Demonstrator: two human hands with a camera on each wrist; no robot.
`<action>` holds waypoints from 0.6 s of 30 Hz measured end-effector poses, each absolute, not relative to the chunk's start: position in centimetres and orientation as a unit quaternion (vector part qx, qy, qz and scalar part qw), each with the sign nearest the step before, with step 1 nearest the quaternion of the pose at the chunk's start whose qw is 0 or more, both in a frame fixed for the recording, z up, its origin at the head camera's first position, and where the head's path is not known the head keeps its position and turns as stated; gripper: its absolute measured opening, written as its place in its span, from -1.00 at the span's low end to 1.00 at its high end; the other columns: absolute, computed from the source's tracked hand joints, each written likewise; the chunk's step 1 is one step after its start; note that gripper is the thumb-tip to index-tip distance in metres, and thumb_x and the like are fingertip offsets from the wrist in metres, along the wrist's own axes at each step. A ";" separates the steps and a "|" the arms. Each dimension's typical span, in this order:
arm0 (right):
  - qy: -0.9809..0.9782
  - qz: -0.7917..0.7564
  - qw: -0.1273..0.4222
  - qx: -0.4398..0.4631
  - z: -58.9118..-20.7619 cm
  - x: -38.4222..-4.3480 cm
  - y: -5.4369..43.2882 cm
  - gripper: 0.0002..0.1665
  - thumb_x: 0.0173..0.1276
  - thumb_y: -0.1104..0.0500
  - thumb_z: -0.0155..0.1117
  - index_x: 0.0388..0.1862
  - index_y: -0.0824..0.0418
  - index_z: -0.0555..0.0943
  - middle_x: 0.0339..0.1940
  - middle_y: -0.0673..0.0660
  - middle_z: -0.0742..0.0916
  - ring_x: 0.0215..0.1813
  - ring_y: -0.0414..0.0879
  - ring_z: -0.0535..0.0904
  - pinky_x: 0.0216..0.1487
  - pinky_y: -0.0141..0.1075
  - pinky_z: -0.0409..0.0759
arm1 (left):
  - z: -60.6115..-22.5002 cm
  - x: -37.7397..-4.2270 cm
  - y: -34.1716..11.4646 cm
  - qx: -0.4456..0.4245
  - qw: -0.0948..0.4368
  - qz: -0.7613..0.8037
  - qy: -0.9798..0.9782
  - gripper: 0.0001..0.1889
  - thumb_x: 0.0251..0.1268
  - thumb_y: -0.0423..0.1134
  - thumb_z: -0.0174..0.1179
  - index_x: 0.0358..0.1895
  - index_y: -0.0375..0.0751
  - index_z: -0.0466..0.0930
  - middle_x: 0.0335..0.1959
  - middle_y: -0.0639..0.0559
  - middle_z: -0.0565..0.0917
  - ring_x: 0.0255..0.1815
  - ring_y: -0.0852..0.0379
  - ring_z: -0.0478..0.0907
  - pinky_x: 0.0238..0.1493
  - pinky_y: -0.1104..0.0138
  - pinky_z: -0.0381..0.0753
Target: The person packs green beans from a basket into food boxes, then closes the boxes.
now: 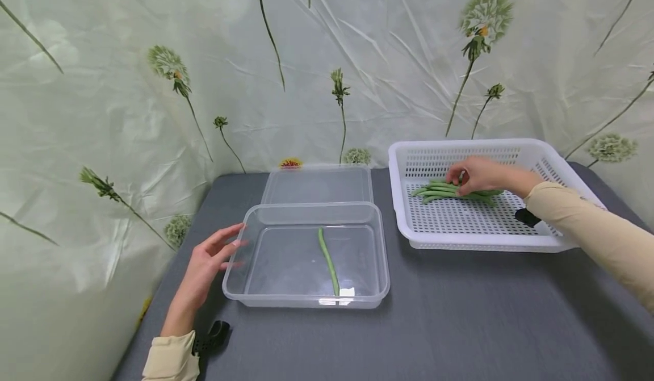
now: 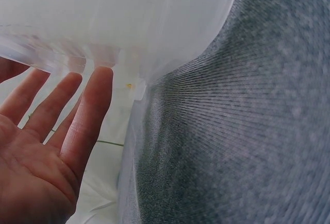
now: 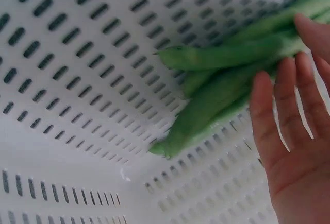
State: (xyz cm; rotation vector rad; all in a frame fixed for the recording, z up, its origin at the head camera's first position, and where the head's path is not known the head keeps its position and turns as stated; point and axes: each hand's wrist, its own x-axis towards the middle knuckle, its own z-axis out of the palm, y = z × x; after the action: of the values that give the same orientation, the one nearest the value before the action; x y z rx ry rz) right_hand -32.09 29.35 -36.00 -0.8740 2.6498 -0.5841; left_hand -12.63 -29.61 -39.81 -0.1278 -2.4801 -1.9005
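Note:
A clear plastic container (image 1: 283,262) stands on the table with one green bean (image 1: 327,259) lying lengthwise inside it. At the container's left wall, my left hand (image 1: 200,270) has its fingers spread and its fingertips at the plastic, as the left wrist view shows too. On the right is a white perforated basket (image 1: 444,222) holding a small pile of green beans (image 3: 221,69). My right hand (image 1: 482,175) reaches into that basket over the pile. Its fingers (image 3: 289,98) are mostly straight and lie at the beans, with the thumb apart from them.
Behind the container lies a flat clear lid (image 1: 319,185). The grey tabletop (image 1: 434,313) runs in front of the container and the basket. A flower-patterned sheet (image 1: 306,114) hangs at the back and left. Each wrist wears a black device.

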 end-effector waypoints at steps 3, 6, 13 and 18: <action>0.918 -0.215 0.140 -0.302 -36.4 -32.2 29.3 -0.67 0.06 0.36 0.52 -0.22 0.18 0.61 -0.39 0.02 0.57 -0.33 -0.10 0.51 -0.29 -0.22 0.48 | -39.8 -12.7 -29.7 -0.042 0.007 -0.607 -0.793 -0.52 0.50 -0.17 0.12 0.39 -0.24 0.39 0.34 -0.15 0.44 0.11 0.22 0.59 -0.15 0.19 0.70; 0.916 -0.220 0.139 -0.306 -36.5 -32.1 29.4 -0.67 0.05 0.37 0.51 -0.23 0.18 0.60 -0.39 0.03 0.57 -0.32 -0.09 0.51 -0.26 -0.21 0.49 | -39.8 -12.7 -29.6 -0.043 0.007 -0.609 -0.792 -0.52 0.50 -0.17 0.12 0.39 -0.24 0.39 0.35 -0.18 0.43 0.11 0.21 0.59 -0.16 0.18 0.71; 0.920 -0.208 0.125 -0.307 -36.8 -32.2 29.5 -0.70 0.05 0.36 0.50 -0.25 0.16 0.61 -0.40 -0.01 0.57 -0.33 -0.12 0.50 -0.27 -0.23 0.48 | -39.7 -12.6 -29.6 -0.043 0.006 -0.609 -0.792 -0.53 0.50 -0.18 0.12 0.38 -0.26 0.39 0.35 -0.21 0.42 0.11 0.20 0.59 -0.16 0.17 0.71; 0.922 -0.212 0.139 -0.293 -36.7 -32.2 29.2 -0.72 0.06 0.36 0.47 -0.23 0.20 0.63 -0.40 -0.01 0.59 -0.32 -0.12 0.50 -0.26 -0.23 0.48 | -39.7 -12.6 -29.6 -0.044 0.007 -0.606 -0.794 -0.52 0.50 -0.17 0.12 0.38 -0.26 0.39 0.35 -0.22 0.41 0.11 0.22 0.59 -0.16 0.18 0.70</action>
State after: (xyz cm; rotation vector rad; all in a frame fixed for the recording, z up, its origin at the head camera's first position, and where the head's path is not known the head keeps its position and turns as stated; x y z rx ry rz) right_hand -32.19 29.22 -36.73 -0.8483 2.6644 -0.6139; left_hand -12.56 -29.64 -39.74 -0.1384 -2.4824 -1.8959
